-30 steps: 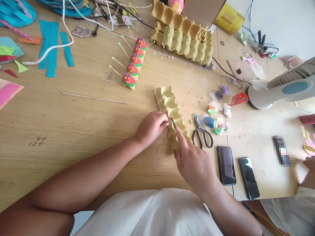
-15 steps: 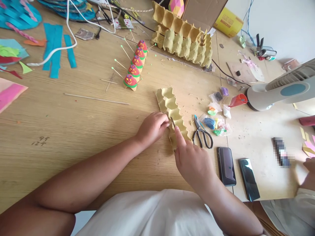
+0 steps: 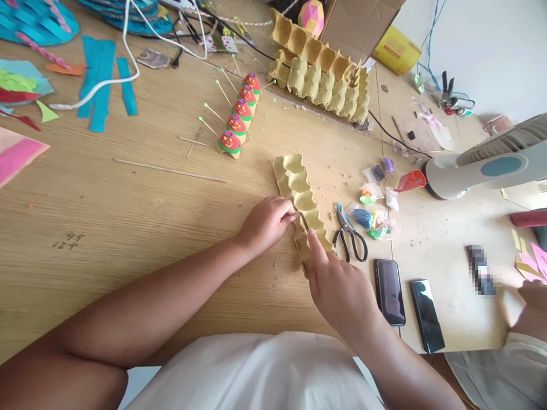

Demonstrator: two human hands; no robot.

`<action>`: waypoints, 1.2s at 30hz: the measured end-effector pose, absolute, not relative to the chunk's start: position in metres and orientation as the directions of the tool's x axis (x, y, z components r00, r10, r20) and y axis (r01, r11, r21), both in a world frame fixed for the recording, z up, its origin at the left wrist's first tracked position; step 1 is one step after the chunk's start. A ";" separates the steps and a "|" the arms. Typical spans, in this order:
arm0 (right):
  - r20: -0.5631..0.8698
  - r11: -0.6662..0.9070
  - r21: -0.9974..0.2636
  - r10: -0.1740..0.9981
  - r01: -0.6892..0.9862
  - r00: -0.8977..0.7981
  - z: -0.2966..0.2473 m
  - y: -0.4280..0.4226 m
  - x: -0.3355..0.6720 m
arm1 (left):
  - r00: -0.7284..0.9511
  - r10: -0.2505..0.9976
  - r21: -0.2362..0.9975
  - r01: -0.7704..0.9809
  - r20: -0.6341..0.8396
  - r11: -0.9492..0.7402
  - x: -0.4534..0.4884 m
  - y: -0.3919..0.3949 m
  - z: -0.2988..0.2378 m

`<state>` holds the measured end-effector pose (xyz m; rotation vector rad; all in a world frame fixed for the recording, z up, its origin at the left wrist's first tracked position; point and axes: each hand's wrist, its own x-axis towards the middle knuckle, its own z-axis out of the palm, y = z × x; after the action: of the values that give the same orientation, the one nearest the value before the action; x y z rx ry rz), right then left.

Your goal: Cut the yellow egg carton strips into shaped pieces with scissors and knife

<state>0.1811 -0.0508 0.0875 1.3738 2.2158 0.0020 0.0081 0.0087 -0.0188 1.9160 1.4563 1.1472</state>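
Note:
A yellow egg-carton strip [image 3: 298, 183] lies on the wooden table [image 3: 128, 210]. My left hand [image 3: 265, 222] is closed on the strip's left edge, holding it down. My right hand [image 3: 339, 287] grips a small thin blade [image 3: 303, 221], its forefinger stretched along it, the tip set into the strip between two cups. Black-handled scissors [image 3: 351, 233] lie just right of the strip.
A painted egg-cup caterpillar [image 3: 238, 117] with pin antennae stands behind the strip, and a full egg carton [image 3: 325, 71] further back. Clay bags [image 3: 371, 205], two phones [image 3: 405, 302], a fan [image 3: 487, 162] and another person's hand [image 3: 532, 307] sit at the right. Paper scraps [image 3: 100, 80] lie at the left.
The view has shifted slightly. My hands stay on the strip, with the blade nudged a little along it.

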 end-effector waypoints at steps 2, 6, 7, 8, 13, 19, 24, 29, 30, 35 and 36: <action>-0.430 0.483 0.280 0.836 0.830 -0.342 0.086 -0.049 0.180 | 0.079 0.937 0.769 0.551 0.340 -0.325 0.008 0.009 -0.019; -0.429 0.488 0.270 0.833 0.830 -0.350 0.085 -0.047 0.179 | 0.088 0.936 0.772 0.542 0.341 -0.332 0.008 0.009 -0.019; -0.429 0.488 0.264 0.832 0.832 -0.352 0.085 -0.047 0.180 | 0.093 0.936 0.774 0.538 0.339 -0.334 0.008 0.009 -0.019; -0.429 0.490 0.259 0.831 0.832 -0.355 0.085 -0.046 0.180 | 0.098 0.936 0.775 0.536 0.337 -0.335 0.008 0.009 -0.019; -0.417 0.498 0.288 0.834 0.818 -0.361 0.086 -0.044 0.179 | 0.098 0.932 0.763 0.548 0.349 -0.343 0.009 0.008 -0.019; -0.445 0.500 0.283 0.825 0.818 -0.350 0.090 -0.046 0.182 | 0.100 0.933 0.773 0.533 0.346 -0.344 0.009 0.009 -0.019; -0.427 0.499 0.284 0.830 0.819 -0.358 0.088 -0.047 0.183 | 0.095 0.935 0.779 0.526 0.343 -0.340 0.009 0.009 -0.019; -0.394 0.504 0.256 0.834 0.825 -0.386 0.085 -0.053 0.191 | 0.091 0.931 0.774 0.531 0.353 -0.345 0.010 0.009 -0.019; -0.394 0.502 0.252 0.834 0.827 -0.386 0.085 -0.053 0.192 | 0.085 0.931 0.774 0.532 0.355 -0.344 0.010 0.009 -0.019; -0.396 0.505 0.229 0.829 0.832 -0.395 0.085 -0.055 0.196 | 0.073 0.931 0.778 0.529 0.357 -0.340 0.009 0.009 -0.019; -0.393 0.506 0.220 0.828 0.834 -0.399 0.085 -0.056 0.197 | 0.077 0.930 0.776 0.528 0.361 -0.345 0.009 0.009 -0.019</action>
<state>0.1972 -0.0562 0.0854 1.3661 2.2997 -0.0161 0.0093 0.0093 -0.0187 1.9146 1.4385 1.1899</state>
